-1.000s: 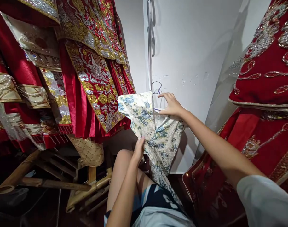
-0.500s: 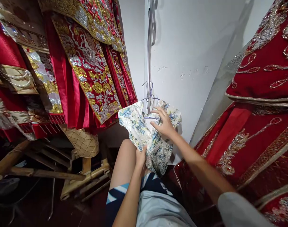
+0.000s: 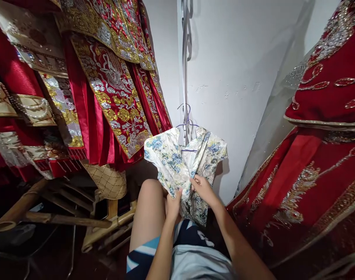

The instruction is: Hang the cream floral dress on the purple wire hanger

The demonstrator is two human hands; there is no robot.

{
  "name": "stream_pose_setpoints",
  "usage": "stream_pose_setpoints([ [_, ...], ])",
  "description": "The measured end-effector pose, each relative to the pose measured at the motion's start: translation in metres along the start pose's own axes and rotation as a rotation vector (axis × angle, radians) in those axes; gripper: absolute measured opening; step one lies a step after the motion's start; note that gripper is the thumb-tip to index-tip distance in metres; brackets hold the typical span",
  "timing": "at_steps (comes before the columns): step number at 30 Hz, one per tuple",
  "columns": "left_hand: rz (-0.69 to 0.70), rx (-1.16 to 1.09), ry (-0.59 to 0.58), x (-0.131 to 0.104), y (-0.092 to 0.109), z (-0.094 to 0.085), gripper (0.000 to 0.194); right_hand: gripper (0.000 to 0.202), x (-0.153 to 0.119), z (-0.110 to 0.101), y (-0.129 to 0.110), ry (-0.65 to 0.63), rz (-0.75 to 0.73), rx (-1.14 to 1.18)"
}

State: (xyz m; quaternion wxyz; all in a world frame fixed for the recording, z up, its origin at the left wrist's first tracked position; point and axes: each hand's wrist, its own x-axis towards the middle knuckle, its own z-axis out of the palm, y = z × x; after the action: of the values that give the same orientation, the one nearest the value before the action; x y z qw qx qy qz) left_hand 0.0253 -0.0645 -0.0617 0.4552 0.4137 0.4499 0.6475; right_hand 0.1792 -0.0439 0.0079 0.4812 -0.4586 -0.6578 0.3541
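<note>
A white short-sleeved blouse (image 3: pixel 168 157) with blue and yellow flowers hangs in front of me on a thin purple hanger (image 3: pixel 189 116). The hanger hooks at a metal rail (image 3: pixel 184 58) on the wall. My left hand (image 3: pixel 174 204) is closed on the lower part of the blouse's left front, thumb on top. My right hand (image 3: pixel 202 188) pinches the edge of the right front panel, close beside the left hand. Above the hands the neckline lies open in a V, and the hanger's lower bar shows inside it.
Red garments with gold and silver embroidery (image 3: pixel 116 97) hang on the left, above a bamboo chair (image 3: pixel 66 219). Another red beaded dress (image 3: pixel 320 109) stands close on the right. Behind the blouse is a white wall (image 3: pixel 230 62). My bare knee (image 3: pixel 150 198) is below the blouse.
My right hand has come down from the blouse's neckline and now pinches its front edge. The right front panel is drawn straighter. My left hand keeps its hold.
</note>
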Motion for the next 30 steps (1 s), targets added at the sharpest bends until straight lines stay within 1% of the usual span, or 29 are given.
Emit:
stream_pose_setpoints([
  [4,0.011,-0.050,0.017,-0.005,0.008,0.001,0.052,0.037,-0.007,-0.011,-0.007,-0.093,0.028,-0.022],
  [6,0.039,-0.010,0.067,-0.006,0.009,0.001,0.048,0.037,-0.010,-0.015,-0.011,-0.114,0.041,-0.035],
  [8,0.069,0.056,0.154,-0.007,0.007,-0.001,0.039,0.036,-0.011,-0.018,-0.013,-0.116,0.054,-0.045],
  [10,0.125,0.123,0.286,-0.006,0.003,-0.003,0.033,0.034,-0.012,-0.021,-0.014,-0.100,0.066,-0.047],
  [11,0.153,0.144,0.349,-0.006,0.002,-0.004,0.034,0.033,-0.013,-0.022,-0.014,-0.087,0.070,-0.046],
  [13,0.233,0.173,0.458,-0.006,0.002,-0.004,0.044,0.032,-0.014,-0.025,-0.014,-0.062,0.073,-0.038],
  [14,0.285,0.192,0.494,-0.007,0.004,-0.003,0.049,0.031,-0.014,-0.025,-0.014,-0.055,0.073,-0.031],
  [15,0.339,0.216,0.502,-0.007,0.007,-0.001,0.052,0.030,-0.014,-0.026,-0.013,-0.051,0.073,-0.024],
  [16,0.401,0.252,0.484,-0.008,0.011,0.002,0.050,0.029,-0.015,-0.027,-0.014,-0.051,0.072,-0.016],
  [17,0.461,0.297,0.432,-0.009,0.015,0.006,0.045,0.028,-0.015,-0.027,-0.014,-0.054,0.073,-0.007],
  [18,0.509,0.344,0.353,-0.010,0.019,0.011,0.039,0.026,-0.016,-0.027,-0.015,-0.059,0.074,0.002],
  [20,0.562,0.415,0.163,-0.011,0.027,0.022,0.031,0.024,-0.017,-0.027,-0.019,-0.076,0.078,0.032],
  [21,0.577,0.431,0.076,-0.011,0.030,0.028,0.030,0.023,-0.018,-0.026,-0.021,-0.087,0.080,0.052],
  [23,0.593,0.432,-0.046,-0.009,0.035,0.039,0.031,0.022,-0.019,-0.026,-0.026,-0.112,0.084,0.103],
  [26,0.587,0.420,-0.156,-0.007,0.044,0.051,0.017,0.018,-0.018,-0.026,-0.033,-0.136,0.101,0.201],
  [28,0.590,0.433,-0.189,-0.006,0.050,0.055,0.009,0.017,-0.015,-0.028,-0.035,-0.129,0.134,0.273],
  [30,0.603,0.449,-0.206,-0.007,0.054,0.057,0.009,0.019,-0.012,-0.028,-0.034,-0.104,0.181,0.352],
])
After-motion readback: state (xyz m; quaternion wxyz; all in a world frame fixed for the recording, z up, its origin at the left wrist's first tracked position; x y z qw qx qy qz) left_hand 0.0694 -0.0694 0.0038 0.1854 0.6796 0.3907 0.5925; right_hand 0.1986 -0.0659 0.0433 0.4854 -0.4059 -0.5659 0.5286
